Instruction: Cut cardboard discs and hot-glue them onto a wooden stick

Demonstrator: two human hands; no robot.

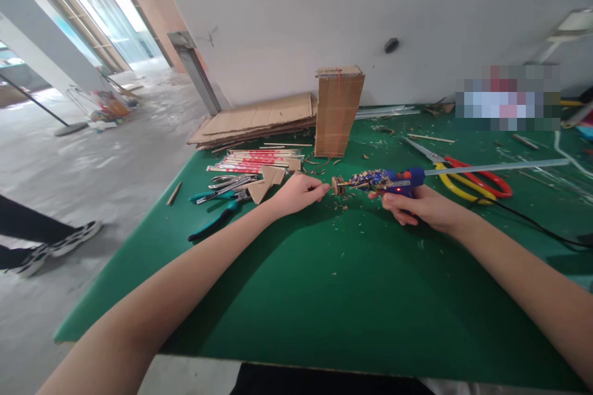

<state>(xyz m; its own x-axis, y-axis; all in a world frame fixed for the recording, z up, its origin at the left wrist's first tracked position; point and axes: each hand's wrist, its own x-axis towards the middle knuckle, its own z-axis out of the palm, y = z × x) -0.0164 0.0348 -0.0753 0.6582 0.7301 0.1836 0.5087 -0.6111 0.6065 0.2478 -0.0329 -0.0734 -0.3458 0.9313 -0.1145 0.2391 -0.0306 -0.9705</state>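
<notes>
1. The green surface (324,296) carries many small scraps around the hands, so I judge that some cutting is already finished.
2. Flat cardboard sheets (259,117) lie in a pile at the far edge; they look like stock not yet used.
3. A cardboard box (337,111) stands upright just beside the sheets, well apart from the hands.
4. Packs of sticks (254,162) lie left of the box, most in their wrappers. Cut triangles (266,182) lie near them, joined to nothing.
5. The gun (398,180) is held level above the surface, its nozzle pointing left and its red lamp lit.
6. The right hand (424,207) is closed around the grip of the gun.
7. The left hand (299,192) pinches with its fingertips at the disc.
8. The disc (335,186) sits between the two hands, at the tip of the nozzle. It is too small to tell whether glue is on it; probably the gluing of this piece is in progress, and joining the other parts is left.
</notes>
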